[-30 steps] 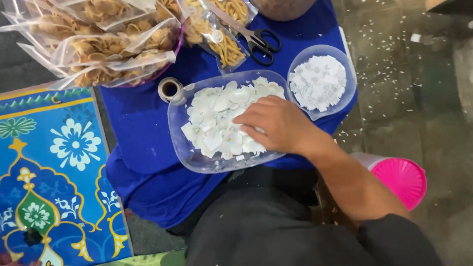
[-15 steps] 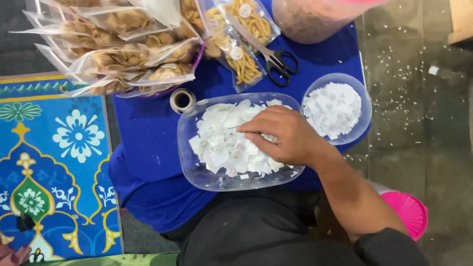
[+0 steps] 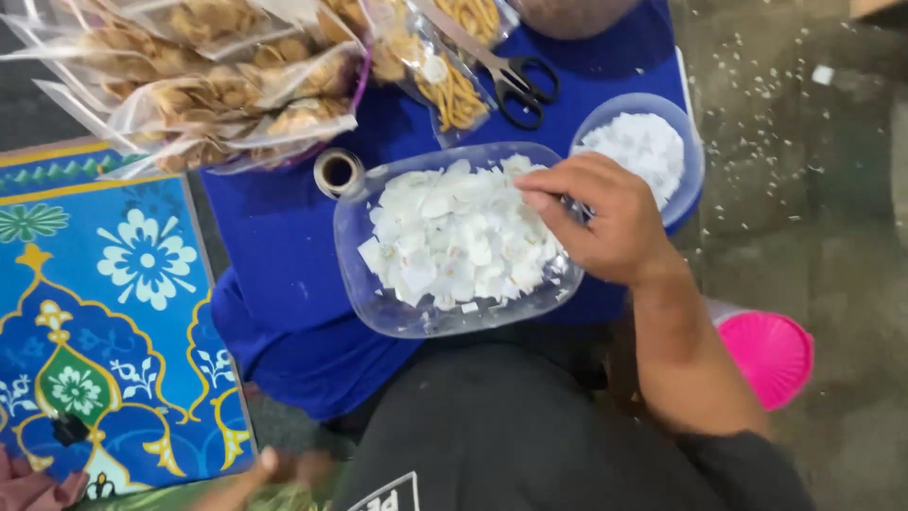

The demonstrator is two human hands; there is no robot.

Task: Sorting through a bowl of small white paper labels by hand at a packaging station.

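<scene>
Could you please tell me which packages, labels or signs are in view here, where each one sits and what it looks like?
Clear snack bags: top left on the blue cloth, piled, holding golden-brown fried pieces.
Clear bag of yellow sticks: top centre, beside the black scissors, with a small round white label.
White print: bottom edge, on dark clothing, cut off.

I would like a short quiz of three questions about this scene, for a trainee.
1. True or false: the scissors lie inside the clear tray.
2. Which hand reaches into the tray: A) left B) right?
3. What colour is the cloth under the tray?

Key:
1. False; they lie on the cloth above it.
2. B; the right hand rests over the white pieces.
3. Blue.
</scene>
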